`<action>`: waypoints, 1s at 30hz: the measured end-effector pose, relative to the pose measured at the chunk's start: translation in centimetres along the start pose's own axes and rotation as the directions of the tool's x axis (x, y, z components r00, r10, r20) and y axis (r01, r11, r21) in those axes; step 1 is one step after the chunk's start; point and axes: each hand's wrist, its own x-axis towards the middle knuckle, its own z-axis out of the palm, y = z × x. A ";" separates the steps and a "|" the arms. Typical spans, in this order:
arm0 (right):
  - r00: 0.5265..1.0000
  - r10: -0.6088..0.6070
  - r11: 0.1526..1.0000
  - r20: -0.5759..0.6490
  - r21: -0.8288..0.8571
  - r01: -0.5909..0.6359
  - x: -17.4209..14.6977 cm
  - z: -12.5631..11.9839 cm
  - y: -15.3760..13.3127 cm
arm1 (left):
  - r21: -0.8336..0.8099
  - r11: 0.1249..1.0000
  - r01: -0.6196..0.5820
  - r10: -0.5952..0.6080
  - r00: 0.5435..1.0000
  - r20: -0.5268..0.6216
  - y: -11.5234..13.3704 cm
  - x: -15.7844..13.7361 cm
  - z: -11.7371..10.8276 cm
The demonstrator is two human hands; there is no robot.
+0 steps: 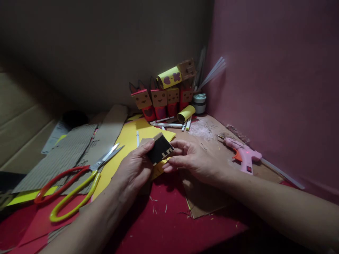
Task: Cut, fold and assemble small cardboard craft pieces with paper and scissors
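A small piece of cardboard [159, 148], black with pale printed marks on the side I see, is held up over the table. My left hand [137, 164] grips its left edge, thumb on top. Fingers of my right hand [189, 160] are curled at its right edge, thumb and fingertips close together there. Behind the piece lies yellow paper [111, 165]. Below my right hand is a flat sheet of brown cardboard [205, 199].
Scissors [96, 165] with red and yellow handles lie left on corrugated cardboard [63, 151]. A pink glue gun [245, 155] rests at right, its light red. Cardboard-headed figures [159, 102], markers [169, 125], a yellow tube [186, 113] and a lidded cup [199, 104] stand at the back.
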 end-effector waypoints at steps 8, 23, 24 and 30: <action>0.951 -0.310 0.929 0.019 -0.206 0.307 0.5 -0.1 1.0 | -0.096 0.993 0.064 -0.061 0.998 0.032 -0.7 -1.5 1.8; 0.890 -0.326 0.865 0.319 -0.278 0.417 -0.7 0.4 -0.3 | 0.084 0.995 0.053 -0.052 0.999 -0.008 -1.2 -2.9 2.3; 0.895 -0.328 0.873 0.302 -0.263 0.409 -0.6 0.3 -0.3 | 0.156 0.988 -0.003 -0.004 0.999 0.043 -1.2 -2.8 2.0; 0.965 -0.230 0.926 0.128 -0.276 0.257 -0.3 0.0 -0.6 | 0.563 0.680 -0.470 0.437 0.876 0.204 0.0 -3.5 1.0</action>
